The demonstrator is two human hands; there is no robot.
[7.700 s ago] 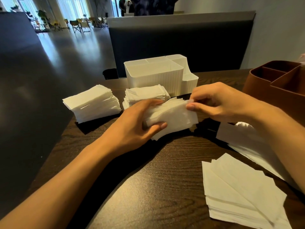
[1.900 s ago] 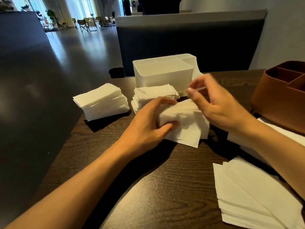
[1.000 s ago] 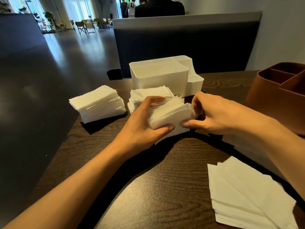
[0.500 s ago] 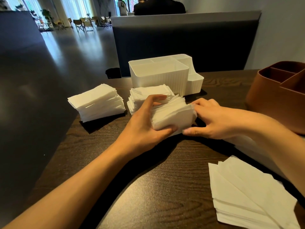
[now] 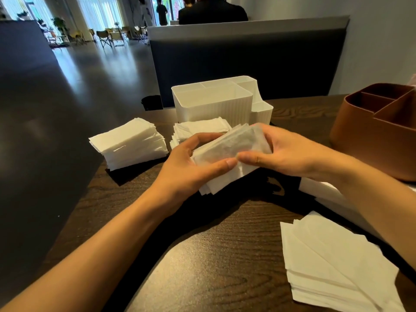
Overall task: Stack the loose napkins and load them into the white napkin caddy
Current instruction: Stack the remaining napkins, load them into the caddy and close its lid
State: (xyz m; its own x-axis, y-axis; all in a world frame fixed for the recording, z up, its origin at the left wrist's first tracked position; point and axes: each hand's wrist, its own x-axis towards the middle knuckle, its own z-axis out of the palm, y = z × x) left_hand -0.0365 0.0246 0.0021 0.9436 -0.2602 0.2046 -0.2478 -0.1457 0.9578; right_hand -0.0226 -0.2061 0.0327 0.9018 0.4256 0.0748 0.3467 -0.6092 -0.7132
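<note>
- Napkins: held bundle (image 5: 229,154) mid-tabletop, raised and tilted, lower corner near or on the wood (cannot tell which).
- Left hand (image 5: 191,170): curled round bundle's left end, thumb along near edge, fingers behind far edge.
- Right hand (image 5: 286,152): curled round right end, thumb on near face, tip almost meeting left thumb; fingers wrapped over top right corner.
- Squared stacks: 2. One (image 5: 129,146) at left, just inside tabletop's left edge; second (image 5: 200,129) just behind held bundle, close against front wall of white napkin caddy (image 5: 213,109).
- Caddy: 1, upright at far edge of tabletop (image 5: 225,255). Large front compartment bare, smaller compartments behind and a low one at right.
- Loose fanned pile (image 5: 326,266): near right, running off frame's bottom. More white sheets (image 5: 319,190) under right forearm; count unreadable.
- Brown caddy (image 5: 378,131): 1, far right, cut by frame edge, well apart from white one.
- Open room: bare wood between forearms, near centre; narrow strip between left stack and held bundle. Left edge drops to dark floor; dark partition (image 5: 247,64) directly behind caddy.
- Hands: 2, both pinching same bundle.
- Napkin groups total: 5 counted (1 held, 2 squared, 2 loose).
</note>
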